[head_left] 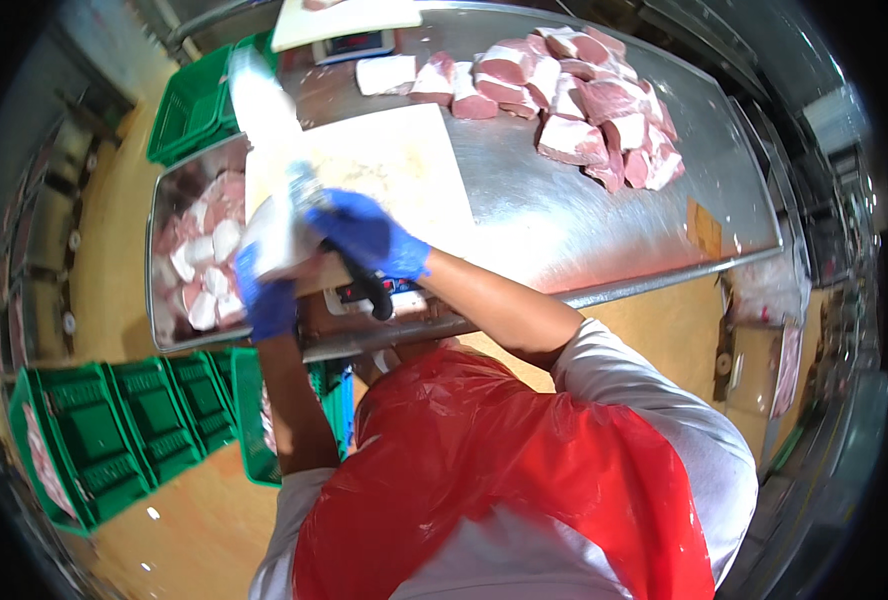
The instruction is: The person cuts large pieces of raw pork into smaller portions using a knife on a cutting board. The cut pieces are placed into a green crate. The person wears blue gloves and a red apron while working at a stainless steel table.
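Observation:
My left hand [264, 295], in a blue glove, grips a pale piece of meat [284, 235] at the lower left of the white cutting board [414, 170]. My right hand [369, 230], also gloved in blue, is closed round a black-handled knife [369, 285] beside that meat; a blurred silvery shape shows just above the fingers. A pale blurred streak reaches up from there past the board's top edge. Left of the board is a steel bin [159, 220] holding meat and white trimmings. A small scale [344, 298] is partly visible below my hands.
Several meat blocks [604, 110] lie on the steel table [654, 230], right of the board. Another board [374, 20] sits on a scale at the back. Green crates [184, 110] stand at upper left, with more crates [124, 420] on the floor at lower left. Racks line both sides.

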